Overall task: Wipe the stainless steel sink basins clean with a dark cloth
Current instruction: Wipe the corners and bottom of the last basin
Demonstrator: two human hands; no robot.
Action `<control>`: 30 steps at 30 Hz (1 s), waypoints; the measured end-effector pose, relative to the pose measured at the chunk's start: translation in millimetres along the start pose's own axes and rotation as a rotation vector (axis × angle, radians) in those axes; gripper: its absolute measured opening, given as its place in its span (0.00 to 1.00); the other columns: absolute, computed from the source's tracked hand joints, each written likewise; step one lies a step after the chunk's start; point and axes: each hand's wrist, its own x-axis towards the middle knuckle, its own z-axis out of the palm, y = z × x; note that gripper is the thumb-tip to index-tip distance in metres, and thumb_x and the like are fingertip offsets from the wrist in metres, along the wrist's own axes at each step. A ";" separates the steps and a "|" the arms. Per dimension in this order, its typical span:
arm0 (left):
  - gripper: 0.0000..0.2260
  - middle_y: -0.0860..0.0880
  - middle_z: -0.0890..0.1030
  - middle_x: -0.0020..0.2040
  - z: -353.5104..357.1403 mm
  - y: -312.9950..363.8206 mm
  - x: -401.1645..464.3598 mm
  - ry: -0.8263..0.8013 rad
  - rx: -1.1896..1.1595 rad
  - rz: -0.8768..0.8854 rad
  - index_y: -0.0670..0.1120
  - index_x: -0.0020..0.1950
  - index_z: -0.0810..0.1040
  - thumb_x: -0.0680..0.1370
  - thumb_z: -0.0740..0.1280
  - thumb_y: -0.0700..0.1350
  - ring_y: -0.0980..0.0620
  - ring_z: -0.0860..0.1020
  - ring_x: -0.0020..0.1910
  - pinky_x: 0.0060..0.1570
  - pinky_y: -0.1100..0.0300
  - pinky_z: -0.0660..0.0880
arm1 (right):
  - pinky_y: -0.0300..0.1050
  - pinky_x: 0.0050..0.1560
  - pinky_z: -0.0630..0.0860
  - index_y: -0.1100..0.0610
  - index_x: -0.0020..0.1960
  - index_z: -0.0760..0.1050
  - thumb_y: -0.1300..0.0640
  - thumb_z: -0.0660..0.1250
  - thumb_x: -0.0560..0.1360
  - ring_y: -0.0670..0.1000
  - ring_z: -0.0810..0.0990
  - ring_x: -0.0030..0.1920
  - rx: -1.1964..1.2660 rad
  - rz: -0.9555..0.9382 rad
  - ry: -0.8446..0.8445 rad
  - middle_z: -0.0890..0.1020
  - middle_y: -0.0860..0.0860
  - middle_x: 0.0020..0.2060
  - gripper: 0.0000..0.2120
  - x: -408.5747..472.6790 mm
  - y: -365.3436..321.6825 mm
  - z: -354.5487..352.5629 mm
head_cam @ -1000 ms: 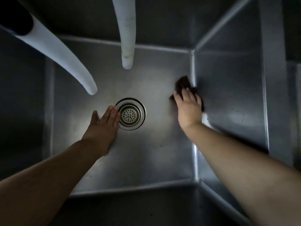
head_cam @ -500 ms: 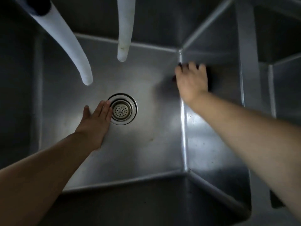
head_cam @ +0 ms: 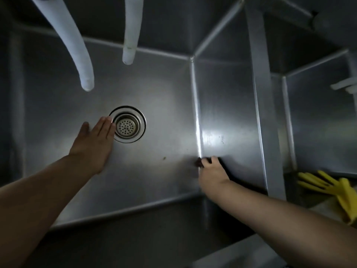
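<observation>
I look down into a deep stainless steel sink basin with a round drain strainer in its floor. My left hand lies flat on the floor, fingers straight, fingertips at the strainer's left rim. My right hand presses the dark cloth into the seam where the floor meets the right wall. Only a small dark edge of the cloth shows past the fingers.
Two white hose spouts hang over the back of the basin. A divider wall separates a second basin on the right. Yellow rubber gloves lie at the right, on the near rim.
My right hand with the cloth has slid from the far right corner back along the right seam toward me. The left hand stays by the drain. The view has shifted to show the second basin.
</observation>
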 end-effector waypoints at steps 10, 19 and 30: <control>0.30 0.39 0.36 0.76 10.9 8.4 -31.6 0.151 -0.118 0.015 0.37 0.74 0.33 0.81 0.48 0.45 0.42 0.38 0.76 0.74 0.49 0.41 | 0.51 0.59 0.62 0.57 0.61 0.76 0.59 0.59 0.76 0.57 0.66 0.62 -0.141 0.208 0.308 0.76 0.52 0.59 0.15 -30.3 104.6 -69.8; 0.27 0.28 0.67 0.67 16.4 11.5 -41.7 0.558 -0.486 0.111 0.27 0.66 0.67 0.70 0.53 0.38 0.31 0.68 0.66 0.65 0.40 0.64 | 0.49 0.58 0.63 0.57 0.57 0.77 0.61 0.60 0.75 0.57 0.68 0.59 -0.086 0.133 0.299 0.77 0.52 0.56 0.13 -51.9 88.4 -48.2; 0.27 0.31 0.70 0.66 26.5 -17.2 -47.3 0.511 -0.501 0.036 0.29 0.66 0.70 0.67 0.69 0.30 0.32 0.71 0.65 0.63 0.40 0.66 | 0.49 0.59 0.64 0.48 0.71 0.63 0.58 0.53 0.79 0.56 0.68 0.63 0.310 -0.109 0.589 0.72 0.51 0.64 0.21 2.2 34.1 -31.2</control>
